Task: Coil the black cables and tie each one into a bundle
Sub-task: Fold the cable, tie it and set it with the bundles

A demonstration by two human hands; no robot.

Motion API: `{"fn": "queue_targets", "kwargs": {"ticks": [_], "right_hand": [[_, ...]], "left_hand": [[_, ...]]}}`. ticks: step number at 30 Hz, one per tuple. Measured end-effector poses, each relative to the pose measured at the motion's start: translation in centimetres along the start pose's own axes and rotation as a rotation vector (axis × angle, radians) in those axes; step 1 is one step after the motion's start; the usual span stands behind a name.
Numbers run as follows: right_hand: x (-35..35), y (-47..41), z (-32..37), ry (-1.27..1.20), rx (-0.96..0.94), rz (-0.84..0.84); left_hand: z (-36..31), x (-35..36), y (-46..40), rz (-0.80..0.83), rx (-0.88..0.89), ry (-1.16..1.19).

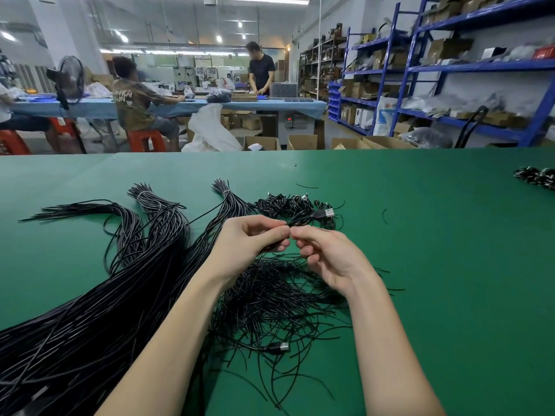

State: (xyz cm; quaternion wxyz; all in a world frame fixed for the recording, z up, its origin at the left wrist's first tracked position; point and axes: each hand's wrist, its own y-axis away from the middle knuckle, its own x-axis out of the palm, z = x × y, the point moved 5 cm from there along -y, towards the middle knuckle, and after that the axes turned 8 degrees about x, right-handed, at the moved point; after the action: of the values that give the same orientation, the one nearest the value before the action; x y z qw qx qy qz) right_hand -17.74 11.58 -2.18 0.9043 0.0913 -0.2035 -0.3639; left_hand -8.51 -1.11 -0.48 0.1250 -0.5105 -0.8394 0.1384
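Coiled cable (pixel 300 221) pinched between left hand (pixel 250 240) and right hand (pixel 326 253), USB plug (pixel 325 213) toward 1 o'clock, green table (pixel 450 235), shelving (pixel 435 70) behind.

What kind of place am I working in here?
Most likely a small factory or cable-assembly workshop. Blue racks hold cardboard boxes and parts, other workers sit at a long bench behind, and black cables lie in bulk on the green table where both hands work.
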Motion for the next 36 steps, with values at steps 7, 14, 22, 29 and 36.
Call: {"fn": "queue_targets", "kwargs": {"ticks": [7, 14, 22, 29, 36], "right_hand": [[-0.2, -0.3, -0.5, -0.002, 0.061, 0.012], [-0.3, -0.3, -0.9, 0.014, 0.118, 0.065], [0.2, 0.5, -2.1, -0.144, 0.212, 0.367], [-1.4, 1.0, -1.1, 0.575, -0.087, 0.407], [-0.3, 0.3, 1.4, 1.159, -0.269, 0.023]], "left_hand": [[0.3, 0.4, 0.2, 0.035, -0.081, 0.112], [0.5, 0.5, 0.4, 0.041, -0.147, 0.142], [0.1, 0.3, 0.6, 0.184, -0.199, 0.207], [-1.7, 0.4, 1.5, 0.67, -0.128, -0.207], [-2.3, 1.6, 0.5, 0.639, -0.05, -0.915]]}}
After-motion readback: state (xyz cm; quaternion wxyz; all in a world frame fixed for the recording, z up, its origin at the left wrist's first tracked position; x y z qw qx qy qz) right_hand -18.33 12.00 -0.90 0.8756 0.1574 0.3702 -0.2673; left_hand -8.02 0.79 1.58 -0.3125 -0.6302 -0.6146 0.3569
